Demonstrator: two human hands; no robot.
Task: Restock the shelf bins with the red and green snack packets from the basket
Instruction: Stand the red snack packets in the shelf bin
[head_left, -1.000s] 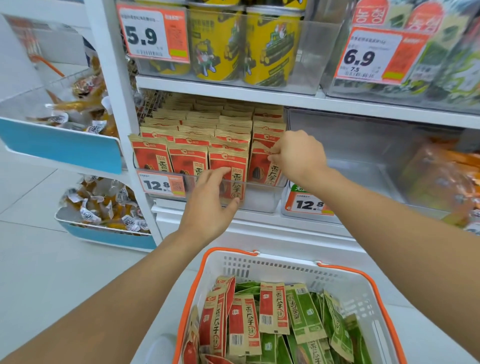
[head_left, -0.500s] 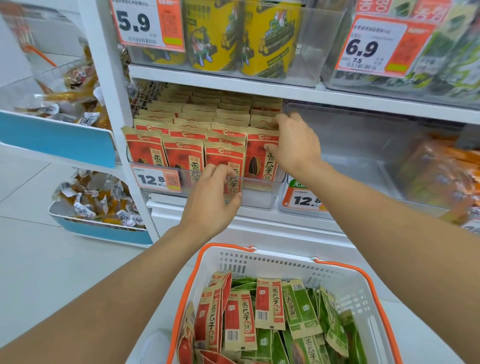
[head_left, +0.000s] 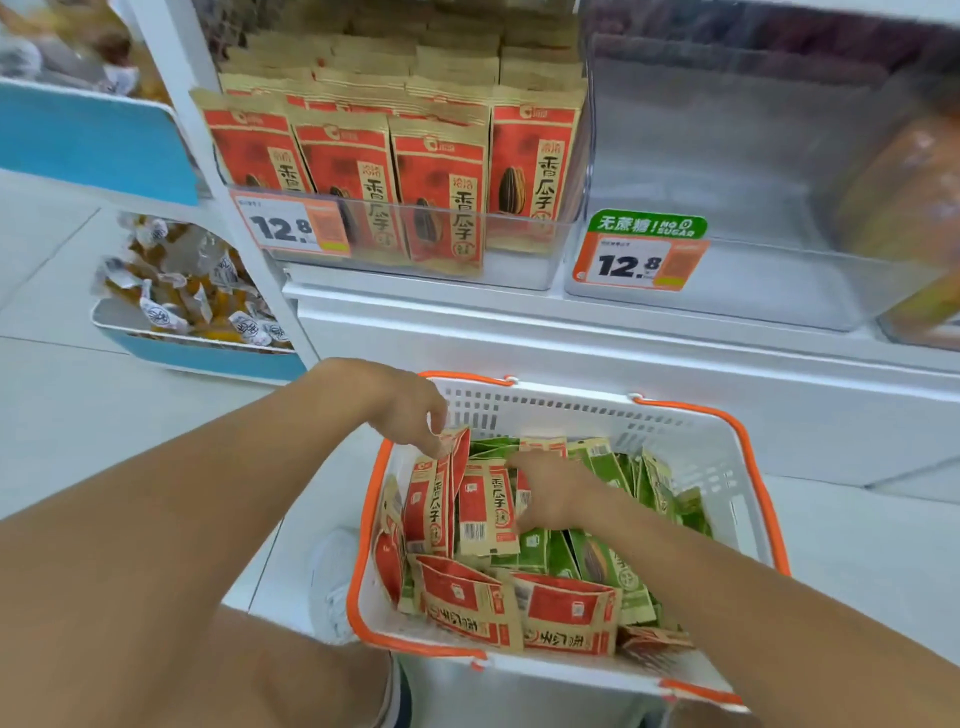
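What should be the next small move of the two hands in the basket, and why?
Probably lift the red packet that the left hand pinches at its top edge, toward the red bin. The right hand lies on the packets lower in the basket; whether it grips one cannot be told. Alternatively, green packets could go to the bin with the green label, which looks bare in front.

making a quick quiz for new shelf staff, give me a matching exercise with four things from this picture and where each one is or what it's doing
Things:
1. left hand
2. right hand
3. left shelf bin
4. right shelf bin

States:
A. bare floor inside, green no-sugar label on front
B. pinches the top of a red packet at the basket's left side
C. filled with rows of upright red packets
D. reaches among the packets mid-basket

Pairs: 1-B, 2-D, 3-C, 4-A
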